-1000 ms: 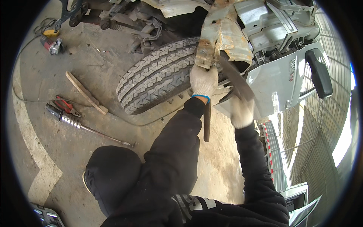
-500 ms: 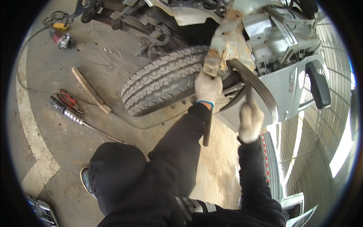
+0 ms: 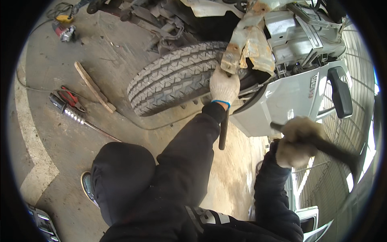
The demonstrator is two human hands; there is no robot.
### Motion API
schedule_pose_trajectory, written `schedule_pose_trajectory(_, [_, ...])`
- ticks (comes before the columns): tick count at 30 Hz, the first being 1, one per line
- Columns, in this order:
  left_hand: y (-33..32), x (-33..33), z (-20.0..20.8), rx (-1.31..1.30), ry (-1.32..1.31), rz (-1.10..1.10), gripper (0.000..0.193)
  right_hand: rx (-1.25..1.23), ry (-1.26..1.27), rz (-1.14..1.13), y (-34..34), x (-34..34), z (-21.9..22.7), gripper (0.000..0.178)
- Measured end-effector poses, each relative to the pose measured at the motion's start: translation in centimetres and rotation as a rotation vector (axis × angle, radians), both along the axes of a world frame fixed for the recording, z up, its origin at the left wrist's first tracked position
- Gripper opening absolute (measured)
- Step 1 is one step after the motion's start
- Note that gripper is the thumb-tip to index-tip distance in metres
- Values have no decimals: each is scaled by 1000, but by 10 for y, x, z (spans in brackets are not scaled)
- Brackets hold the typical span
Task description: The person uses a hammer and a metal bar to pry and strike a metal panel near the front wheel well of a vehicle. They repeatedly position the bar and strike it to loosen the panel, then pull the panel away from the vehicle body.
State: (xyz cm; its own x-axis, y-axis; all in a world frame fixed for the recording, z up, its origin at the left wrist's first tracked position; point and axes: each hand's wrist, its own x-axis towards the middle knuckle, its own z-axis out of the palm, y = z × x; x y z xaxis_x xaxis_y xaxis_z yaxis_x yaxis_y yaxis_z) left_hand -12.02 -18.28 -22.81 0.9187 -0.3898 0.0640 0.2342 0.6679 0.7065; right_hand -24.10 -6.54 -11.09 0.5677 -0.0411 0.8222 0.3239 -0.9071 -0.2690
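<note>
My left hand [image 3: 224, 85], in a white knit glove, is closed at the lower end of a rusty, torn sheet-metal panel [image 3: 238, 46] beside the tyre. A dark rod [image 3: 223, 135] sticks out below that wrist, and its upper part is hidden by the hand. Out to the right, my gloved right hand [image 3: 300, 141] grips a hammer [image 3: 334, 151] by its handle. The hammer's head points toward the right rim, away from the panel, and is blurred by motion.
A treaded tyre [image 3: 173, 78] lies left of the panel, with a grey vehicle door [image 3: 278, 101] and black mirror [image 3: 340, 92] to the right. On the floor are a wooden stick [image 3: 93, 86], red-handled pliers [image 3: 71, 99], a long-shafted tool [image 3: 76, 117], an angle grinder [image 3: 63, 31] and a cable.
My right hand has swung the hammer away from the torn panel, outward to the right and toward me. The left hand stays at the panel's lower end.
</note>
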Motion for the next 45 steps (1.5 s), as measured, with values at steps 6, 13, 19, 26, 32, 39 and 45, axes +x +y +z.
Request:
schedule_pose_trajectory(6, [2, 0, 2, -30, 23, -18, 26, -50, 601, -847, -28, 3, -46, 16])
schedule_pose_trajectory(13, [7, 0, 2, 62, -30, 1, 23, -48, 92, 80, 8, -1, 7, 26])
schedule_pose_trajectory(19, [4, -2, 0, 0, -1, -13, 28, -330, 485, -859, -28, -1, -44, 20])
schedule_pose_trajectory(26, [3, -3, -1, 25, -35, 30, 23, 42, 125, 131, 36, 7, 30, 44])
schedule_pose_trajectory(32, [8, 0, 1, 104, -56, -30, 27, -603, 519, -767, -27, -1, -28, 17])
schedule_pose_trajectory(39, [6, -3, 0, 81, -41, 12, 25, -137, 5, 217, -3, -21, 10, 17])
schedule_pose_trajectory(45, [8, -2, 2, 122, -14, -10, 28, 5, 389, -815, -32, -10, -41, 28])
